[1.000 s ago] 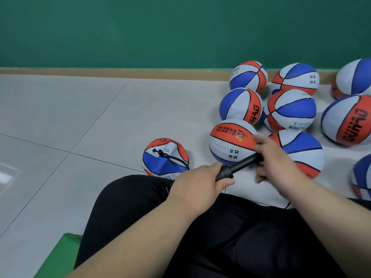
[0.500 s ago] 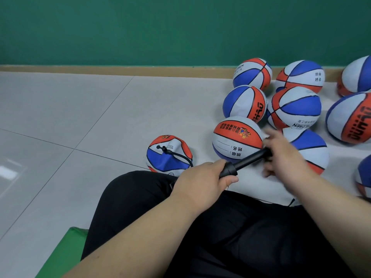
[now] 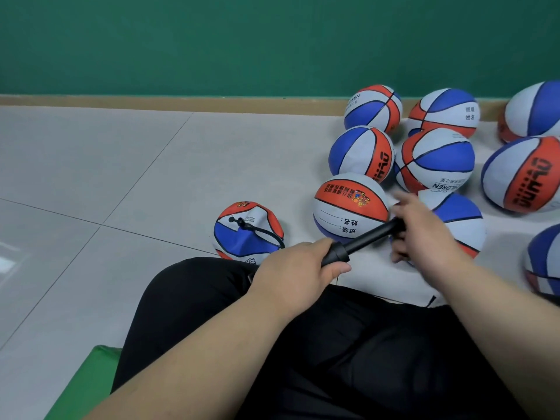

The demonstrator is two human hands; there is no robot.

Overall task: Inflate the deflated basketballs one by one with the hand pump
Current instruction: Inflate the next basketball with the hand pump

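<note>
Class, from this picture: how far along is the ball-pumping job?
Done: the balls at right look round. In hand: left hand and right hand grip the pump, and a hose is plugged into the crumpled ball. Left: that ball is far from round; no other flat ones show.

Motion blur smears the right hand (image 3: pixel 424 234), which covers the pump's (image 3: pixel 369 237) far end and part of the ball behind it (image 3: pixel 460 219). The left hand (image 3: pixel 298 266) hides the pump's near end, and the hose (image 3: pixel 266 234) runs out of sight beside it. At 3 o'clock the edge cuts off the upper ball (image 3: pixel 536 110) and the lower ball (image 3: pixel 545 262). At 7 o'clock the green mat (image 3: pixel 88 380) is cropped. The print on the flat ball (image 3: pixel 247 237) is too small to read.
</note>
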